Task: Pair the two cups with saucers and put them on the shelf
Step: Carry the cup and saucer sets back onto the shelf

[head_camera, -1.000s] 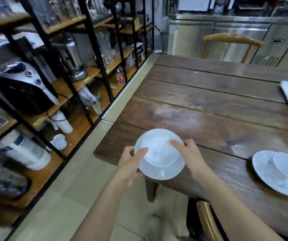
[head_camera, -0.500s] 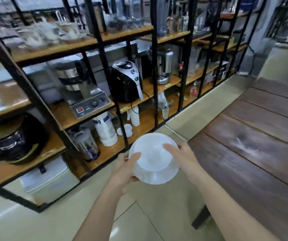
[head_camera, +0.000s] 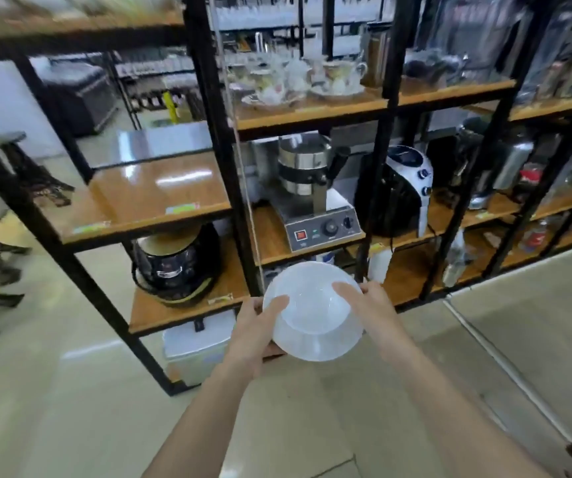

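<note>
Shelving [head_camera: 312,112] of black steel uprights and wooden boards fills the view beyond the grip, its tiers stacked above and ahead of the two hands. Up and to the left of the grip lies a bare, glossy board [head_camera: 160,191]; straight above it stand a steel appliance [head_camera: 312,191] and a black-and-white machine [head_camera: 401,188], and higher still a row of patterned teacups [head_camera: 298,77]. Below and to the left sits a black cooker [head_camera: 174,260]. A person's left hand [head_camera: 257,326] and right hand [head_camera: 370,308] each clasp an opposite edge of the white saucer [head_camera: 315,343], thumbs laid over the white cup [head_camera: 308,298] resting on it, the set level and centred between them, neither hand nearer the shelving. Motion blur softens the cup's rim. The placing seems to turn on one fact: the open board lies forward, higher and leftward, so the pair would likely need lifting that way.
</note>
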